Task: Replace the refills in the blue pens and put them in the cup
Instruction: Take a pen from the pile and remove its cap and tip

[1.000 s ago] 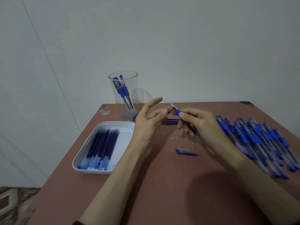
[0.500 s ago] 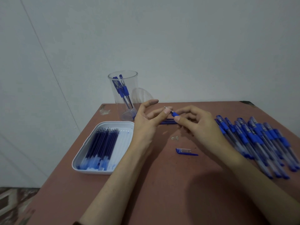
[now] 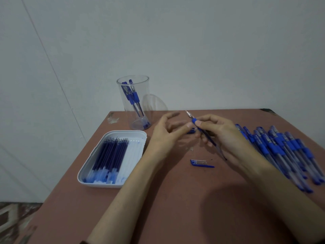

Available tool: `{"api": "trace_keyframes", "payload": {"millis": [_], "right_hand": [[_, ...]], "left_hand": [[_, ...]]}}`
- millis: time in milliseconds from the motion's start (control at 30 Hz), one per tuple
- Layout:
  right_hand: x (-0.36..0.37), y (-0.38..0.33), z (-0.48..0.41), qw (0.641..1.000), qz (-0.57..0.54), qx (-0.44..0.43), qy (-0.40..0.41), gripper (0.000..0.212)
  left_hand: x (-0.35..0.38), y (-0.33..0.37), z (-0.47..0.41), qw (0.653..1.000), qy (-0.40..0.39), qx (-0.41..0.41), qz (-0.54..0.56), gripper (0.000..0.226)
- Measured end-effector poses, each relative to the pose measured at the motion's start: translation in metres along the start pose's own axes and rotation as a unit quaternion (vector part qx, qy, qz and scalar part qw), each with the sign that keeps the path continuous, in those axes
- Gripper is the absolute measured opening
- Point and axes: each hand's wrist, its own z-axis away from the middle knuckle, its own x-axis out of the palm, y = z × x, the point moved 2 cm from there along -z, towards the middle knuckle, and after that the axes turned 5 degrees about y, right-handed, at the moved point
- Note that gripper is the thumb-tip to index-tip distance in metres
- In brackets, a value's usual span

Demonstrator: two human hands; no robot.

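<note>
Right hand pinches one pen at its blue grip, fingers curled round the barrel, tip pointing up and away. Left hand is loosely open just beside the tip and appears to hold nothing. The pen's cap lies on the tabletop. Cup holds a few pens; refills lie in the tray.

Judgement: the pen is light and stiff with a slick barrel. Best held at the rubber grip, the small tip turned with the fingertips.

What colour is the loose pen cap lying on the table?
The plastic pen cap is blue, partly clear; head view.
</note>
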Motion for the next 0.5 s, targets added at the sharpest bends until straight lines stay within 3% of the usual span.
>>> {"api": "trace_keyframes", "payload": {"millis": [67,167,233,333,500], "right_hand": [[-0.005,-0.002,-0.002,0.999,-0.005,-0.008,0.037,0.003],[-0.012,-0.003,-0.006,0.997,-0.006,-0.005,0.075,0.003],[-0.014,-0.003,-0.007,0.997,-0.006,-0.003,0.083,0.002],[-0.014,-0.002,-0.006,0.995,0.047,-0.041,0.081,0.005],[-0.016,-0.006,-0.002,0.945,0.249,-0.196,0.085,0.018]], "left_hand": [[-0.002,-0.009,-0.002,0.988,-0.046,0.009,-0.147,0.039],[-0.002,-0.012,0.002,0.899,-0.187,0.023,-0.396,0.03],[-0.001,-0.01,0.005,0.856,-0.239,0.05,-0.455,0.022],[-0.005,-0.01,0.003,0.872,-0.205,0.088,-0.435,0.011],[-0.017,-0.009,-0.011,0.952,-0.018,0.086,-0.294,0.022]]}}
